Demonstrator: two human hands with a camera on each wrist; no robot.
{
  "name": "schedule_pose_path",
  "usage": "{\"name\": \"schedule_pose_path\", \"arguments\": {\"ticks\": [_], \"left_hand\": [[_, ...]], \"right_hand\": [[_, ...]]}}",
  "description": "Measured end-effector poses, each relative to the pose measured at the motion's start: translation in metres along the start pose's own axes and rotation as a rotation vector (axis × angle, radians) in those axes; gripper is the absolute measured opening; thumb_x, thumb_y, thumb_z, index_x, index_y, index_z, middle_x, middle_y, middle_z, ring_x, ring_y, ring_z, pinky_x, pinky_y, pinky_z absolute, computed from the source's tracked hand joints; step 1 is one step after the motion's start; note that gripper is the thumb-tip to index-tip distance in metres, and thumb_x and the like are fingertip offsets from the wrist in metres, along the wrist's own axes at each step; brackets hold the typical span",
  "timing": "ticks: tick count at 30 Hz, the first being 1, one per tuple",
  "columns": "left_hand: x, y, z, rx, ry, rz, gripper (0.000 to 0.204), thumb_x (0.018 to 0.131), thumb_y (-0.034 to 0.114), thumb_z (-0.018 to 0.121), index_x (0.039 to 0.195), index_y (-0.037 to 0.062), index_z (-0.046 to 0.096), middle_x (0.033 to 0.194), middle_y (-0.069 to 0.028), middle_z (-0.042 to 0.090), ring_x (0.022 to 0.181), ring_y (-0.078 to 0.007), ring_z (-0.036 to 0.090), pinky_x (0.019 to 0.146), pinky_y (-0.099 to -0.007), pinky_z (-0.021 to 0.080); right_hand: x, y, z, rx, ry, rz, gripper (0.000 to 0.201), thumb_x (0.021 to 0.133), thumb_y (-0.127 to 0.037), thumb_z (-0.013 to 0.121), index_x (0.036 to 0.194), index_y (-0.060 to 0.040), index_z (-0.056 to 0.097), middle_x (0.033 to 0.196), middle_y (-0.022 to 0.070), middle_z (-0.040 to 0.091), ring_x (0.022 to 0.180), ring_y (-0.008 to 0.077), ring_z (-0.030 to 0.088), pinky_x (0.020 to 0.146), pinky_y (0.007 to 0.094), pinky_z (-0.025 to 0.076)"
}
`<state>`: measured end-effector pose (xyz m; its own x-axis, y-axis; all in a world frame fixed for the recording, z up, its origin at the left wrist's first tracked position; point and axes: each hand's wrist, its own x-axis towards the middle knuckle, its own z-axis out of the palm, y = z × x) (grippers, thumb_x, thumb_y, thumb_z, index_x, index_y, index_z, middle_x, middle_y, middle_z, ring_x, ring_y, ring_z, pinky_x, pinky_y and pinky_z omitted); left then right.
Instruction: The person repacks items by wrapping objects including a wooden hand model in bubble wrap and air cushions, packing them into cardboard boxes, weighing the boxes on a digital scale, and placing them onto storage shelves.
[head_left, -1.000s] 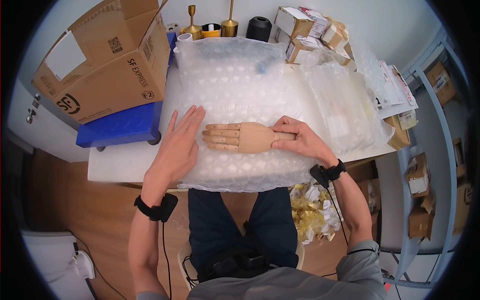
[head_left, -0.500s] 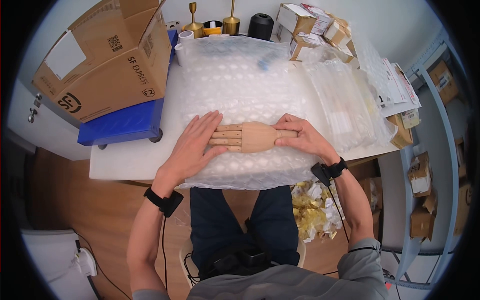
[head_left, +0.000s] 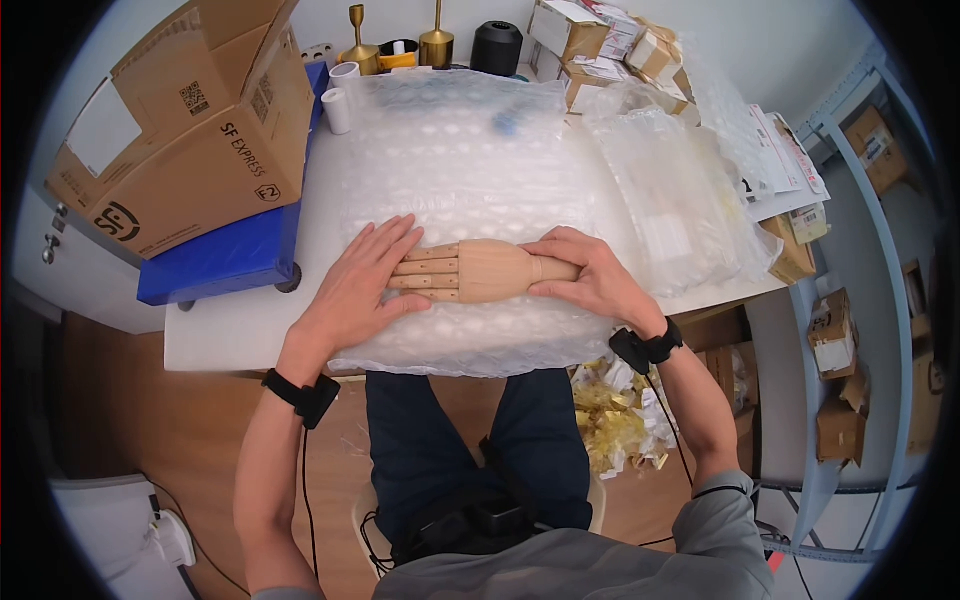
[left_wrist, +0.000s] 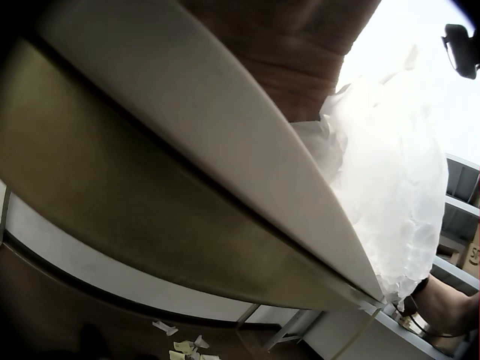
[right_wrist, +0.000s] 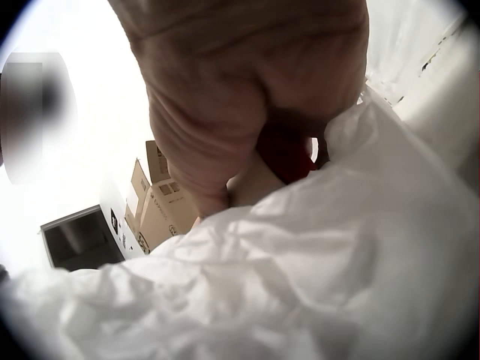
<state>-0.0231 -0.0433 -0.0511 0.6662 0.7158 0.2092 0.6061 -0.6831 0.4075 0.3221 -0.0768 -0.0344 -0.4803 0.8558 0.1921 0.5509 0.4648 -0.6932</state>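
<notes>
A jointed wooden mannequin hand (head_left: 492, 271) lies on a sheet of bubble wrap (head_left: 450, 335), its fingers pointing left. My right hand (head_left: 600, 281) grips its narrow wrist end between thumb and fingers. At the other end, my left hand (head_left: 352, 285) rests with fairly straight fingers and thumb spread around the wooden fingertips. The right wrist view shows the palm side of the right hand (right_wrist: 247, 82) above crumpled wrap (right_wrist: 247, 277), with something red (right_wrist: 285, 156) partly hidden under it. In the left wrist view the table edge (left_wrist: 247, 142) covers much of the work.
An SF Express carton (head_left: 200, 140) sits on a blue platform (head_left: 225, 255) at the left. White cups (head_left: 338, 110), brass candlesticks (head_left: 436, 45) and a black cylinder (head_left: 496, 48) line the back. Small boxes (head_left: 570, 35) and clear plastic packaging (head_left: 670, 200) occupy the right.
My left hand has moved in from beside the wooden hand to its fingertips, thumb now along their near side. My right hand keeps its grip on the wrist end. The head view has shifted slightly.
</notes>
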Motion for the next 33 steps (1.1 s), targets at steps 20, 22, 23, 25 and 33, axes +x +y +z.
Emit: {"name": "schedule_pose_path", "arguments": {"ticks": [20,22,23,25,33], "left_hand": [[-0.004,0.001,0.002,0.003,0.075,0.038,0.065,0.090,0.042,0.072,0.143,0.0082,0.056,0.155,-0.0227,0.043,0.144,-0.0404,0.040,0.124,-0.0500,0.028],[-0.004,0.001,0.002,0.001,0.078,0.037,0.063,0.090,0.042,0.072,0.141,0.0077,0.057,0.155,-0.0227,0.044,0.144,-0.0405,0.040,0.124,-0.0498,0.028],[-0.004,0.001,0.002,0.001,0.080,0.035,0.062,0.090,0.041,0.072,0.139,0.0072,0.058,0.154,-0.0227,0.044,0.143,-0.0407,0.041,0.124,-0.0495,0.028],[-0.005,0.001,0.001,0.005,0.090,0.033,0.061,0.089,0.041,0.073,0.138,0.0069,0.059,0.154,-0.0227,0.045,0.143,-0.0410,0.041,0.124,-0.0494,0.028],[-0.004,0.003,0.001,-0.009,0.084,0.036,0.058,0.087,0.039,0.075,0.132,0.0062,0.061,0.153,-0.0221,0.045,0.143,-0.0418,0.040,0.124,-0.0495,0.029]], "right_hand": [[-0.016,0.018,0.003,0.548,0.195,0.233,0.032,0.099,-0.016,0.063,0.127,-0.0023,0.066,0.122,0.0062,0.070,0.111,0.0134,0.063,0.097,0.0296,0.048],[-0.024,0.018,0.004,0.376,0.318,0.156,0.036,0.101,-0.018,0.061,0.133,-0.0027,0.062,0.130,0.0110,0.067,0.118,0.0189,0.061,0.100,0.0323,0.048],[-0.030,0.018,0.005,0.376,0.314,0.153,0.036,0.101,-0.018,0.061,0.133,-0.0027,0.062,0.130,0.0110,0.067,0.118,0.0189,0.061,0.100,0.0323,0.048],[-0.043,0.014,0.006,0.165,0.364,-0.025,0.041,0.098,-0.011,0.056,0.138,-0.0025,0.058,0.136,0.0159,0.062,0.126,0.0256,0.059,0.107,0.0370,0.045],[-0.068,0.007,-0.003,0.220,0.221,0.110,0.058,0.086,-0.003,0.045,0.143,-0.0005,0.054,0.141,0.0192,0.060,0.133,0.0310,0.056,0.115,0.0397,0.039]]}}
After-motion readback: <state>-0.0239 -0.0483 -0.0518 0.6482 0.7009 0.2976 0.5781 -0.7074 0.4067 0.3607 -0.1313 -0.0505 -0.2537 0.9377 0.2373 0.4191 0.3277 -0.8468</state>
